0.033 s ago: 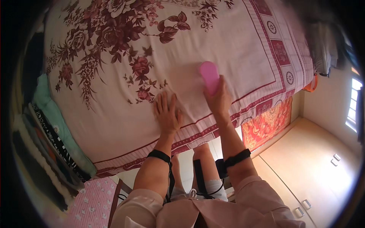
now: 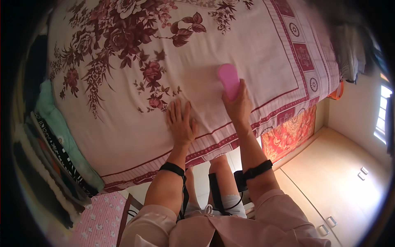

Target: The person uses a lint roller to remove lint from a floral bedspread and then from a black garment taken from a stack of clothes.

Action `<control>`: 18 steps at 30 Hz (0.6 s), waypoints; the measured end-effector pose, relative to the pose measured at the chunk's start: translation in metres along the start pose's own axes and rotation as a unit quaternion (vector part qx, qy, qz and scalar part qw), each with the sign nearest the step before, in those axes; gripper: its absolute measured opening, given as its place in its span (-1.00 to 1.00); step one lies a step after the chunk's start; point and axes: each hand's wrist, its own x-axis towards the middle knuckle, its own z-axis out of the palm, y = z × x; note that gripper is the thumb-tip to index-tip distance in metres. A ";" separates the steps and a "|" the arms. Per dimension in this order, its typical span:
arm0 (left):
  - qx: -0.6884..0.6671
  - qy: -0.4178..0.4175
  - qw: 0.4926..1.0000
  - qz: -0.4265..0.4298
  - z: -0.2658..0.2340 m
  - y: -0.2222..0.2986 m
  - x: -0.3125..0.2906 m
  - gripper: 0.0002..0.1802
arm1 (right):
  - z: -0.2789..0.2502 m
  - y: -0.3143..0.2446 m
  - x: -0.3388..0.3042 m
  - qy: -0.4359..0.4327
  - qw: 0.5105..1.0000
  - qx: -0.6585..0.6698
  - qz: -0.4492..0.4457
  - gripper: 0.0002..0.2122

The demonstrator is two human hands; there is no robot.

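A bedsheet with dark red flowers and a patterned border covers the bed in front of me. My right hand is closed round the handle of a pink hand brush. The brush's smooth, rounded back faces up over the pale part of the sheet, and its underside is hidden. To the left of it, my left hand lies flat on the sheet with its fingers spread, near a printed rose. Small creases run through the cloth around both hands.
Folded clothes and cloths are stacked along the bed's left side, by a pink patterned surface. At the right stand a pale wooden cabinet and a red-orange patterned cloth. Clothes hang at the far right.
My right hand has slid slightly away from me and to the right with the pink brush. My left hand stays in place on the sheet.
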 end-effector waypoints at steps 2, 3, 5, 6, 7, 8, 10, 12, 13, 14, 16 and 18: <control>0.006 -0.011 1.000 -0.008 -0.001 0.001 0.000 -0.38 | -0.002 -0.003 0.018 0.010 1.000 0.005 -0.007 -0.46; 0.009 -0.016 1.000 -0.012 -0.001 0.002 0.000 -0.38 | -0.002 -0.006 0.029 0.010 1.000 0.017 -0.009 -0.46; 0.023 -0.028 0.999 -0.020 -0.002 0.002 0.000 -0.35 | 0.002 -0.016 0.053 0.025 0.997 0.053 -0.041 -0.44; 0.031 -0.033 0.999 -0.025 -0.002 0.002 0.001 -0.34 | 0.007 -0.023 0.068 0.015 0.998 0.052 -0.024 -0.44; 0.025 -0.025 0.999 -0.022 -0.002 0.002 0.001 -0.34 | 0.013 -0.029 0.081 0.012 0.998 0.055 -0.022 -0.44; 0.021 -0.016 0.999 -0.021 -0.001 0.002 0.001 -0.34 | 0.020 -0.034 0.091 0.005 0.998 0.054 -0.010 -0.44; 0.018 -0.008 1.000 -0.022 0.000 0.001 0.000 -0.33 | 0.030 -0.042 0.096 -0.005 0.997 0.047 -0.069 -0.45; 0.016 0.003 1.000 -0.011 0.001 0.001 -0.001 -0.33 | 0.035 -0.041 0.094 -0.033 0.992 0.042 -0.111 -0.47; 0.017 -0.015 1.000 -0.022 0.002 0.001 -0.002 -0.33 | 0.034 -0.038 0.091 -0.054 0.988 0.044 -0.135 -0.48; 0.016 -0.015 0.999 -0.024 0.004 0.000 -0.002 -0.33 | 0.034 -0.034 0.091 -0.102 0.982 0.039 -0.151 -0.49; 0.012 -0.013 0.999 -0.029 0.005 0.000 -0.003 -0.33 | 0.031 -0.024 0.096 -0.037 0.995 0.042 -0.078 -0.48; 0.006 -0.012 0.999 -0.029 0.005 0.000 -0.004 -0.33 | 0.031 -0.016 0.102 0.045 0.997 0.058 -0.035 -0.42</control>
